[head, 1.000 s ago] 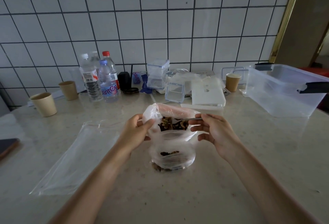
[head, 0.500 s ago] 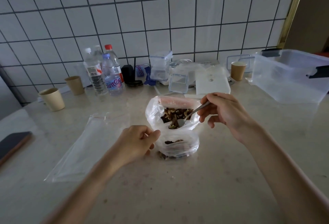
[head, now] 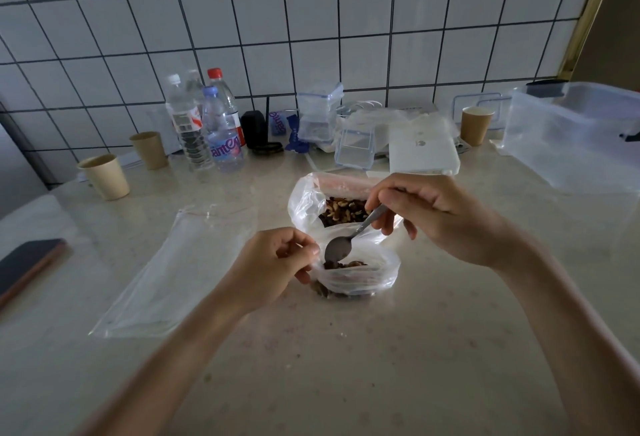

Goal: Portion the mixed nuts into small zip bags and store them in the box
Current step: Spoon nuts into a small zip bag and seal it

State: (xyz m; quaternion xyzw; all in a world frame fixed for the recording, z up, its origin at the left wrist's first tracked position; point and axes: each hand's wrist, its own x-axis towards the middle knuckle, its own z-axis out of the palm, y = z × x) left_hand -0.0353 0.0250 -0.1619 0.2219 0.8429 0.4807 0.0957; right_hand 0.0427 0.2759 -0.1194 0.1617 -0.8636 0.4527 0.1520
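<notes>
Just in front of the big bag of nuts (head: 341, 210), on the tabletop (head: 346, 366), sits the small zip bag (head: 360, 274), with a few nuts already in its bottom. The left hand (head: 273, 271) pinches the near-left edge of its mouth, fingers (head: 306, 248) curled round the rim to keep it open. The right hand (head: 440, 217) grips a metal spoon (head: 339, 248) by the handle, bowl tipped down right over the opening.

To do this well, I would keep the rim pulled wide and taut, lower the spoon's tip inside the mouth before turning it, and tip slowly so nothing bounces out onto the tabletop. The thin plastic looks floppy and may fold shut if the pinch slackens.

Left of the small bag lies a large empty zip bag (head: 169, 269), flat. The clear storage box (head: 571, 138) waits well to the right and behind, open-topped.
</notes>
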